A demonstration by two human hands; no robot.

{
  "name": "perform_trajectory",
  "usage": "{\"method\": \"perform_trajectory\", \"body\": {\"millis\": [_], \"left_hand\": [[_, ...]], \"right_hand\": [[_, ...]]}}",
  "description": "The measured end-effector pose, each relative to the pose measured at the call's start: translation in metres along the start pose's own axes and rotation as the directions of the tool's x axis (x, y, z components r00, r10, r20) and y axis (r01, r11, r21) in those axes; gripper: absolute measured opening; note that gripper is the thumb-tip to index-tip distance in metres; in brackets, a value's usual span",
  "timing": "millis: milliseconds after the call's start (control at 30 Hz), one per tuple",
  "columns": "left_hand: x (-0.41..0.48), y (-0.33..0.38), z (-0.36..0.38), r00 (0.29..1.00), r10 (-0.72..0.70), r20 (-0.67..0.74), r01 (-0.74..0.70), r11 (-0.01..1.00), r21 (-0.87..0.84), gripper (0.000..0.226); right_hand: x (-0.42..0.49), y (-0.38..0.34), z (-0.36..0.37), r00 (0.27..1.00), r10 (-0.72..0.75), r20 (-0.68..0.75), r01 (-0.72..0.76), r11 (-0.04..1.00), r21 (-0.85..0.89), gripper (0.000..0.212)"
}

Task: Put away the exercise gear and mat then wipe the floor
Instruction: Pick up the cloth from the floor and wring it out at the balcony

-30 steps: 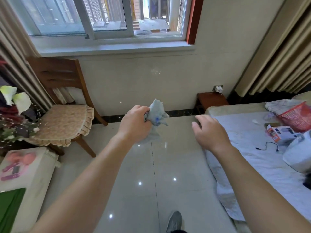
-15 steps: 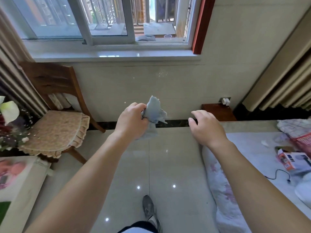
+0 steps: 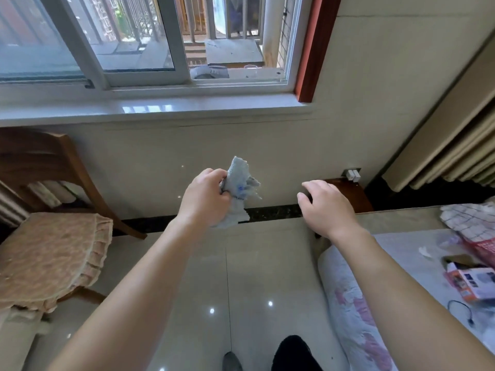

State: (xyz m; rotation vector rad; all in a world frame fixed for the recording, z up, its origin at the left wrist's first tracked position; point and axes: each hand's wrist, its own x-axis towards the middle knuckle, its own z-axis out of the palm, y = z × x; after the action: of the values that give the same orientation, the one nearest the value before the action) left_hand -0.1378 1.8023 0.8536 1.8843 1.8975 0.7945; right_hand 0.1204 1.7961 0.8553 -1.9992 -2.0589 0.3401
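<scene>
1. Head view: left hand (image 3: 205, 198) grips a crumpled pale blue cloth (image 3: 239, 192) at frame centre, raised above the glossy floor (image 3: 257, 277).
2. Right hand (image 3: 328, 207) hovers beside it, fingers loosely spread, holding nothing.
3. Chair (image 3: 51, 236) stands at left.

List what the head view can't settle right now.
- Cloth: bunched in the left hand, so its full shape is hidden.
- Right hand: seen from the back; palm side hidden.
- Chair: cut off by the left edge.
- Small box on the bed: print too small to read.
- Shoe: cut by the bottom edge.
</scene>
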Motion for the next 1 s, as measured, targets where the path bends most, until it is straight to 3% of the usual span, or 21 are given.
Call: {"method": "perform_trajectory", "body": {"millis": [433,1000], "left_hand": [[0.183,0.015,0.038,0.997,-0.070,-0.032,0.071,0.997,0.022,0.026],[0.398,-0.018,0.028,0.989,-0.104,-0.109,0.105,0.994,0.003,0.032]], "right_hand": [[0.206,0.032,-0.009,0.997,-0.061,0.046,0.060,0.998,0.033,0.043],[0.444,-0.021,-0.007,0.981,-0.179,0.076,0.180,0.983,-0.016,0.039]]}}
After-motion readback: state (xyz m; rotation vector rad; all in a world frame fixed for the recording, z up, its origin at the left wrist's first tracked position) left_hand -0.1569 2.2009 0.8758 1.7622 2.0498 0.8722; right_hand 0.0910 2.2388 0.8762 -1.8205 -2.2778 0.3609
